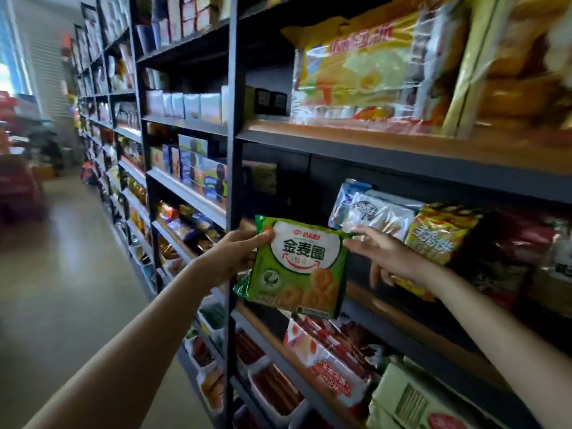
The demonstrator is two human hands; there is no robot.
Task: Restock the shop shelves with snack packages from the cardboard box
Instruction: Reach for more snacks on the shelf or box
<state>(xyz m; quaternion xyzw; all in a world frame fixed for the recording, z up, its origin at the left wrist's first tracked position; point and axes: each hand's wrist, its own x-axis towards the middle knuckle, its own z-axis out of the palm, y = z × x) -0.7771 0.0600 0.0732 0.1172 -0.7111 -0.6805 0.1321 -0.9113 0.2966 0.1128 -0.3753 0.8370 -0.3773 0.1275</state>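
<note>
Before the dark metal shelf rack, a green crinkled plastic snack packet is held upright, label outward, probably for lining up with the gap on the wooden middle shelf. Left hand pinches its upper-left edge; right hand, fingers loosely spread, touches its right edge.

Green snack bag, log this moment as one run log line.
stage: shelving | left hand: grips green snack bag by its left edge | right hand: open, fingers at bag's right edge | bag: upright before the middle shelf, not yet placed
</note>
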